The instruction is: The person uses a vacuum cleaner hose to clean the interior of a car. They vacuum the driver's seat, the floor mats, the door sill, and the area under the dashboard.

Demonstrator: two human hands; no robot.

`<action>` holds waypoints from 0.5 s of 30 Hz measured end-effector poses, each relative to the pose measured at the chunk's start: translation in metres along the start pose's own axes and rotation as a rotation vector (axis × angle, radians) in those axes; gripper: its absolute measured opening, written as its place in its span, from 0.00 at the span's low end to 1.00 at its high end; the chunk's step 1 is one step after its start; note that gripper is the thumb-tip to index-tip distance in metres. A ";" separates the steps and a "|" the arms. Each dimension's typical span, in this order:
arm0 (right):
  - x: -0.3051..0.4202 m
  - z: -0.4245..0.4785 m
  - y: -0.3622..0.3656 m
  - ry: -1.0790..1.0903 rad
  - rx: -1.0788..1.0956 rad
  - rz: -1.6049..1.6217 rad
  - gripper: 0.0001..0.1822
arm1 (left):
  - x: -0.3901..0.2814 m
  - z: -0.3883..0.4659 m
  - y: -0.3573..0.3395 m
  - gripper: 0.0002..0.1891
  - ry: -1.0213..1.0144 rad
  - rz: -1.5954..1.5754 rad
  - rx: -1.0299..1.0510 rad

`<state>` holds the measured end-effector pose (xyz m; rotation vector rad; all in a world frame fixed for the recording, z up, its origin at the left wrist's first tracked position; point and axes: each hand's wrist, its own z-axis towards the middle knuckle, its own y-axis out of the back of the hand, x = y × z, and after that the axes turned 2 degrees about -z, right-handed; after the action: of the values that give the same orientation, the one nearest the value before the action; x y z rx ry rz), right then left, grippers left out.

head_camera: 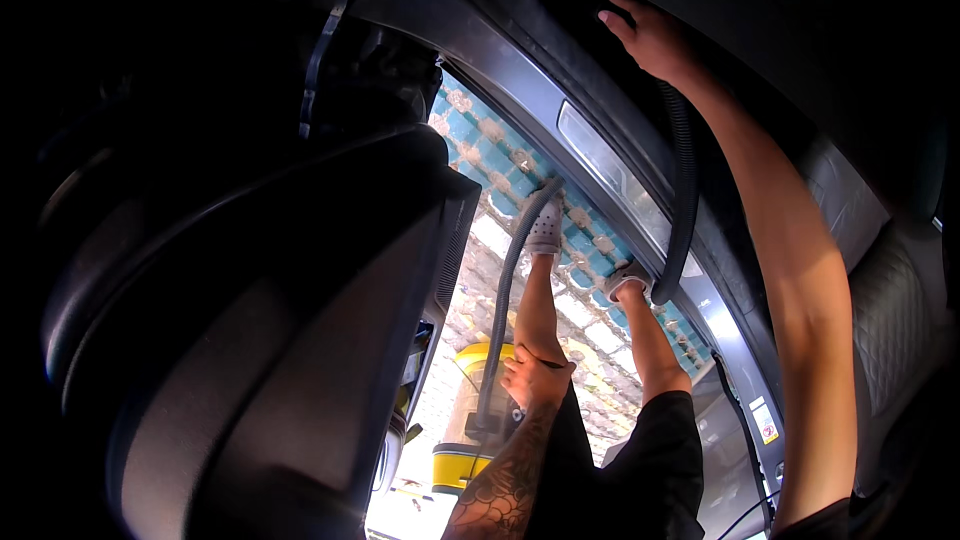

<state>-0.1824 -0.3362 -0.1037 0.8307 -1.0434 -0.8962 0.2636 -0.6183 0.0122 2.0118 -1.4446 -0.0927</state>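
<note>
My right hand (651,45) reaches into the dark footwell of a car. A ribbed black vacuum hose (682,172) runs up under that wrist into the hand, which is closed around its end. Deep shadow hides the tip of the hose. From there the hose bends down over the metal door sill (600,142). A further stretch of hose (501,300) passes my leg to a yellow-banded vacuum cleaner (457,420) on the ground. My left hand (536,382) rests on my left knee, thumb and fingers spread around it, holding no tool.
The open car door (300,360) fills the left side, with its check strap (319,67) above. A grey quilted seat (892,315) lies to the right. My feet, in light clogs (545,229), stand on blue patterned paving (487,142). A thin cable (750,514) hangs near the lower sill.
</note>
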 end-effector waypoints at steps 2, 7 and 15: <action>-0.031 0.009 0.003 -0.068 0.017 -0.104 0.24 | -0.001 0.000 -0.004 0.56 -0.039 -0.004 -0.023; -0.072 0.033 0.036 -0.310 0.051 -0.175 0.26 | -0.002 -0.002 0.001 0.57 -0.034 0.011 -0.031; -0.008 -0.034 0.062 -0.319 0.561 0.023 0.31 | -0.009 -0.003 0.001 0.58 -0.032 0.024 -0.038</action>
<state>-0.1389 -0.2996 -0.0610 1.1584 -1.6219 -0.7353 0.2602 -0.6094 0.0121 1.9701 -1.4756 -0.1425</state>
